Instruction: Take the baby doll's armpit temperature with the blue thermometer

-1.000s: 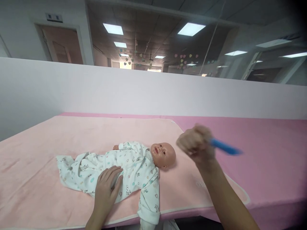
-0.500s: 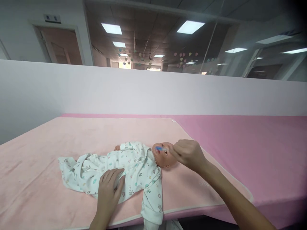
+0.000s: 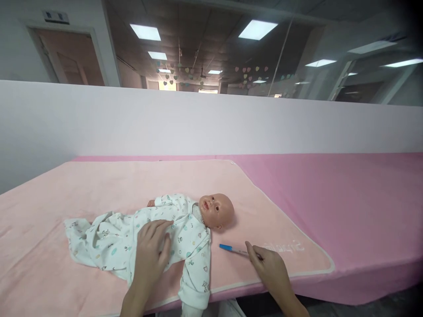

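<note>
A baby doll (image 3: 216, 211) lies on its back, its head to the right, dressed in a white printed outfit (image 3: 178, 229). My left hand (image 3: 152, 246) rests on the doll's torso, fingers stretched out over the cloth and thumb apart. In my right hand (image 3: 271, 266) is a slim pen (image 3: 240, 252) with a clear barrel and a blue cap (image 3: 226, 247), pinched by its right end. The cap points left, just below the doll's head and beside its near sleeve (image 3: 194, 277), without touching the doll.
Under the doll is a peach blanket (image 3: 109, 180) with a pale border and white lettering (image 3: 286, 247). It covers part of a pink padded surface (image 3: 357, 202). A low white wall (image 3: 211, 123) runs along the back, with glass above it.
My right hand has brought the pen down from over the doll's face to the near side of its head. My left hand stays on the torso. The view has shifted slightly.
</note>
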